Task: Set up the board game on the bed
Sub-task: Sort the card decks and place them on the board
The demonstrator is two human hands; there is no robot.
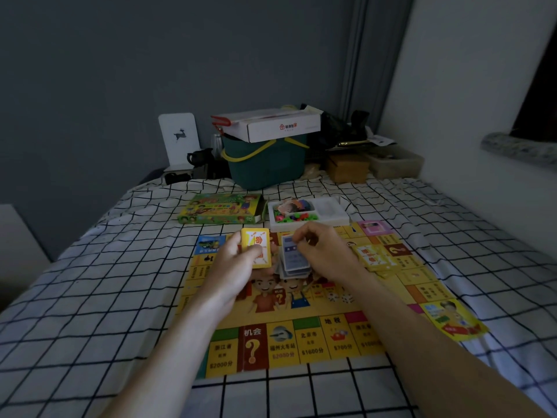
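Left hand gripping a yellow card deck upright, long axis pointing away, right hand pinching the top of a blue card stack lying on the game board, spread across the checked bed

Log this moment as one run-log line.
left hand: holds yellow card deck | right hand: pinches blue card pile | game board: flat on bed

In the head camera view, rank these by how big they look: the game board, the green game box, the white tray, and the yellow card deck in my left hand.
1. Game board
2. Green game box
3. White tray
4. Yellow card deck, which sits nearer the camera
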